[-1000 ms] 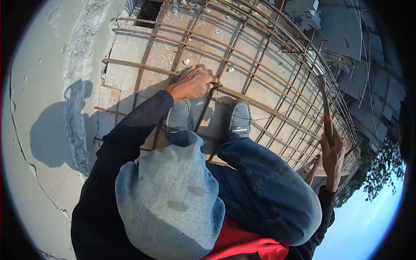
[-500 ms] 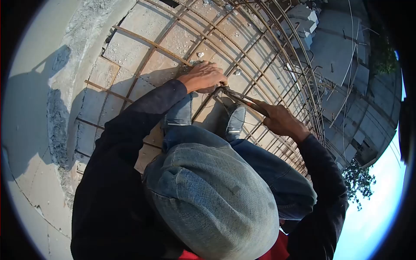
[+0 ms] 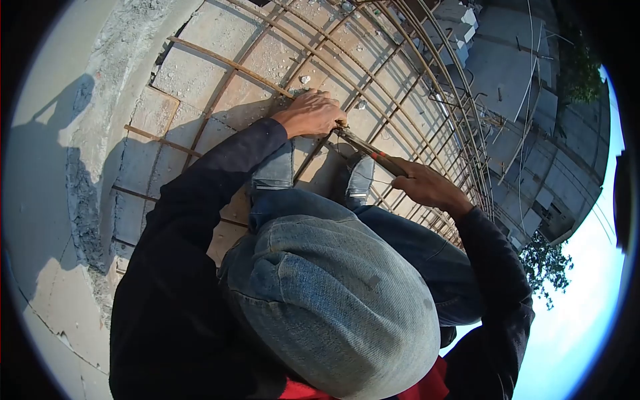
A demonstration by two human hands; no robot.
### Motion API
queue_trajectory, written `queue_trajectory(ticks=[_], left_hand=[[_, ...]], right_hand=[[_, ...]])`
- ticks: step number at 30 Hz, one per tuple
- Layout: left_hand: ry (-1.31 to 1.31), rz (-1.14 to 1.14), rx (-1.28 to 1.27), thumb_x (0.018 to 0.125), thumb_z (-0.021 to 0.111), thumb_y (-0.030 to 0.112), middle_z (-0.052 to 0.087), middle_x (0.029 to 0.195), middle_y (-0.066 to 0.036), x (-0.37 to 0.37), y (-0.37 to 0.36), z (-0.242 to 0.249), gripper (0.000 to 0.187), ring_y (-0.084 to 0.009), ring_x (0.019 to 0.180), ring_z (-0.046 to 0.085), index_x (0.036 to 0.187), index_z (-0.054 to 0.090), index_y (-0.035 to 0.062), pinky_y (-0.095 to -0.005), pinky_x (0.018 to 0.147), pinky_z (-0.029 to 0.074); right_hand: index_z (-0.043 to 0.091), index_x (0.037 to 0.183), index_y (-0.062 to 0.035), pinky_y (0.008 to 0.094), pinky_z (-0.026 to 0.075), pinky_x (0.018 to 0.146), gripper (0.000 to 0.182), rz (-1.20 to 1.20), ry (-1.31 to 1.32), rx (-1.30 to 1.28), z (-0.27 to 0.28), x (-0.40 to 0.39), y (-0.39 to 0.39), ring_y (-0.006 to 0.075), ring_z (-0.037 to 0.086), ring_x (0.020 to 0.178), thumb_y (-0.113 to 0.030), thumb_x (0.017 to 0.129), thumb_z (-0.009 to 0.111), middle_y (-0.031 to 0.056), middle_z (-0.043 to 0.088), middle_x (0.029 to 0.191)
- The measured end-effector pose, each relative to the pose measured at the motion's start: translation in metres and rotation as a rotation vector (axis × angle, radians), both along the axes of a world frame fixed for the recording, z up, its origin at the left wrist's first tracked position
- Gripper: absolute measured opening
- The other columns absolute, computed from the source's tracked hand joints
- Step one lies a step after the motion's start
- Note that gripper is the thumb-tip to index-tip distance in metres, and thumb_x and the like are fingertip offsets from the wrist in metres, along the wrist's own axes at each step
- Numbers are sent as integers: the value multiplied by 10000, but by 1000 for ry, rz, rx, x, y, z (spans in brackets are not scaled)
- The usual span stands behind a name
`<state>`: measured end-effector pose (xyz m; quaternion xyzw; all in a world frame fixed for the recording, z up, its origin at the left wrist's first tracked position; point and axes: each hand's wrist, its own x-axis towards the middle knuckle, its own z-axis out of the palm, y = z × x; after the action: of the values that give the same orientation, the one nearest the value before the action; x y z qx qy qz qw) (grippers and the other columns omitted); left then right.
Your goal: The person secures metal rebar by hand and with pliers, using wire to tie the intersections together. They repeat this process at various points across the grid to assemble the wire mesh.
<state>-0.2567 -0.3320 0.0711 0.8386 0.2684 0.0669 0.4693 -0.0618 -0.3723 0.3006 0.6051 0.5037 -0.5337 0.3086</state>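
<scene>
In the head view my right hand (image 3: 433, 189) is closed round the handles of a long pair of pliers (image 3: 373, 153), which point up and left. The plier jaws are at a crossing of the rusty rebar grid (image 3: 307, 161), beside the fingertips of my left hand (image 3: 312, 114). My left hand is closed, its fingers bent at the same crossing; what they pinch is too small to make out. Thin wire hangs near the jaws. Both shoes, one of them the right shoe (image 3: 361, 179), are just below the crossing.
A rough concrete edge (image 3: 85, 193) runs down the left. Rebar (image 3: 460, 113) bunches and curves at the right, with loose wires beyond it. Small rubble (image 3: 305, 79) lies on the boards. Further right are a building (image 3: 567, 180), a tree (image 3: 545, 263) and sky.
The plier handles have come together, and my right hand has shifted slightly left. My left hand stays at the crossing. The whole view has moved a little.
</scene>
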Motion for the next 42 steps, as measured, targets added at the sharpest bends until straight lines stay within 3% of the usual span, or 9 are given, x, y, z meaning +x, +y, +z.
queue_trajectory(ticks=[10,17,26,29,31,33,38,40,42], left_hand=[[24,-13,-28,805,545,185,628,1047,-91,2,4,-2,309,-276,1075,533,1084,678,183,-401,975,374],[89,-34,-71,825,543,155,642,1051,-89,4,8,10,320,-294,1081,538,1116,676,180,-412,978,388],[51,-59,-83,853,571,166,635,1083,-110,-2,10,18,290,-303,1082,542,1126,670,164,-412,981,390],[65,-72,-89,845,593,162,626,1107,-105,-1,11,14,312,-300,1089,541,1150,656,162,-413,987,387],[56,-59,-82,842,624,181,619,1096,-76,2,-2,10,319,-276,1089,538,1160,649,172,-404,982,387],[-253,133,535,799,643,155,606,1072,-90,5,-17,17,377,-263,1101,529,1175,639,165,-404,984,387],[-570,-124,292,784,613,150,627,912,-59,47,-54,41,288,-241,949,602,1068,660,150,-385,869,448],[-493,-327,159,789,601,164,635,865,-44,58,-61,34,248,-236,887,624,1029,663,149,-379,821,467],[-407,-361,148,812,577,199,643,794,-28,64,-55,37,177,-237,776,644,958,664,149,-370,745,481]], right_hand=[[392,1379,27,444,464,763,569,84,-13,20,-1,-33,20,315,608,794,-200,859,439,234,623,942],[411,1236,23,517,511,691,342,592,-123,329,2,-44,-12,412,638,742,-119,926,436,272,585,870],[464,1120,33,460,501,587,247,320,-57,545,-37,3,-76,302,651,664,-151,956,452,218,620,813],[464,1115,-18,426,580,664,251,-844,150,-66,-16,-13,-58,254,656,783,-200,946,500,119,601,802],[460,1096,-38,413,590,678,223,-1103,253,-182,-22,-10,-70,229,654,796,-205,953,499,78,574,768],[450,1066,-72,385,596,687,174,-1461,440,-346,-32,-5,-80,197,651,825,-198,962,511,-8,474,686],[471,1178,-51,364,596,701,339,-1784,638,-363,-39,-20,-104,198,653,806,-282,956,581,-9,492,678],[477,1197,-4,386,574,683,509,-1693,530,-331,-38,-5,-111,227,654,790,-411,922,610,38,549,718],[483,1184,48,436,544,664,650,-355,42,123,-16,-4,-86,287,652,757,-503,874,638,88,586,760]])
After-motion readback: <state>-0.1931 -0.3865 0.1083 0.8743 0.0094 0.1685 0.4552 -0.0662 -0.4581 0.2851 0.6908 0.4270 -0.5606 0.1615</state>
